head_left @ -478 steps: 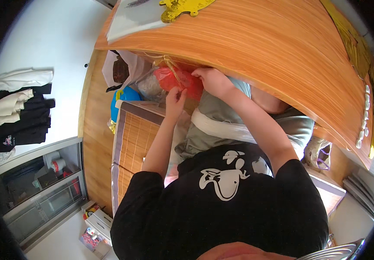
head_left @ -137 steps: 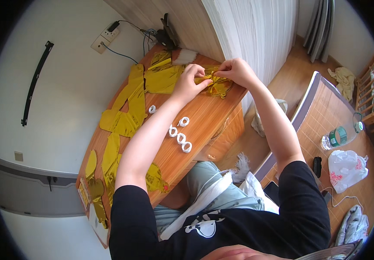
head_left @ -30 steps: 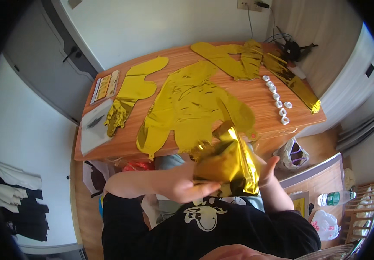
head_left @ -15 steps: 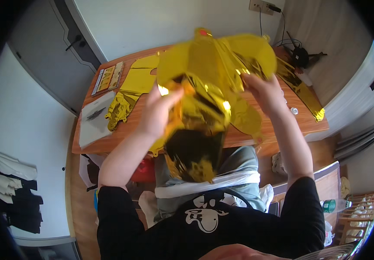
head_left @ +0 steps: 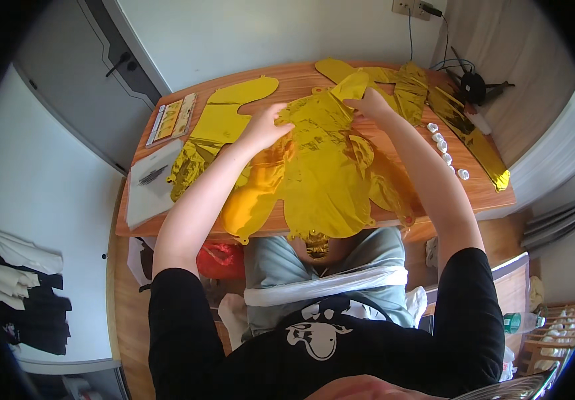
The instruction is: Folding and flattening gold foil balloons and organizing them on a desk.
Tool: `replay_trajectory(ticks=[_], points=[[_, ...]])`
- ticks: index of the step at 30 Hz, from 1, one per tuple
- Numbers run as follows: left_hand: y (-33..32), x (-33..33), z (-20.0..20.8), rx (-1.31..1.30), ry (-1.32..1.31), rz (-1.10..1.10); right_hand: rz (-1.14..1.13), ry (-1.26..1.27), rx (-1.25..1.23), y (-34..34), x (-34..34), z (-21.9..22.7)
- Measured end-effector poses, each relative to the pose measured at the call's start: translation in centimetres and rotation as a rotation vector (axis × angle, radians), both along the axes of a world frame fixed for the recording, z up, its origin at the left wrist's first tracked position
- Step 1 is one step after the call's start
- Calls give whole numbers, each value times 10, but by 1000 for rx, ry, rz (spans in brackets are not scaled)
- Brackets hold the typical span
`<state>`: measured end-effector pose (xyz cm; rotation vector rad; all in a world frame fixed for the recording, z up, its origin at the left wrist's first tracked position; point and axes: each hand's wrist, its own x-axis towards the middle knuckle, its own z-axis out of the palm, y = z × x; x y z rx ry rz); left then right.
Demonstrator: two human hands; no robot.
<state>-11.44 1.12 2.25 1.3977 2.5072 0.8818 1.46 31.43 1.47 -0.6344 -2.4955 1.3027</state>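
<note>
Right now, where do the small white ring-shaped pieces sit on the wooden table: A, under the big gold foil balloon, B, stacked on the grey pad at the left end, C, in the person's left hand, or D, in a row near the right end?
D: the small white ring-shaped pieces lie in a row on bare wood of the wooden table near its right end, beside the crumpled gold foil strip.

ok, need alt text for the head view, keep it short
Seen from above, a seated person's left hand and right hand spread a flat gold foil balloon on a wooden table. More gold foil shapes and small white rings lie around it.
</note>
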Motion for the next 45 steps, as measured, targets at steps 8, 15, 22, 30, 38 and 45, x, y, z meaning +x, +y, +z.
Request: replay_trajectory(ticks=[8, 15, 22, 30, 38, 45], points=[[-8, 41, 3, -316, 239, -35, -180, 171, 1065, -58, 80, 18], [-3, 36, -1, -319, 322, -105, 458, 99, 783, -77, 146, 29], [-7, 22, -7, -385, 285, -133, 436, 189, 701, -69, 149, 10], [-9, 9, -8, -396, 274, -136, 422, 252, 682, -64, 149, 6], [-17, -5, -15, -353, 247, -130, 425, 243, 601, -65, 147, 8], [-21, 3, -11, -329, 263, -121, 399, 204, 542, -67, 146, 8]])
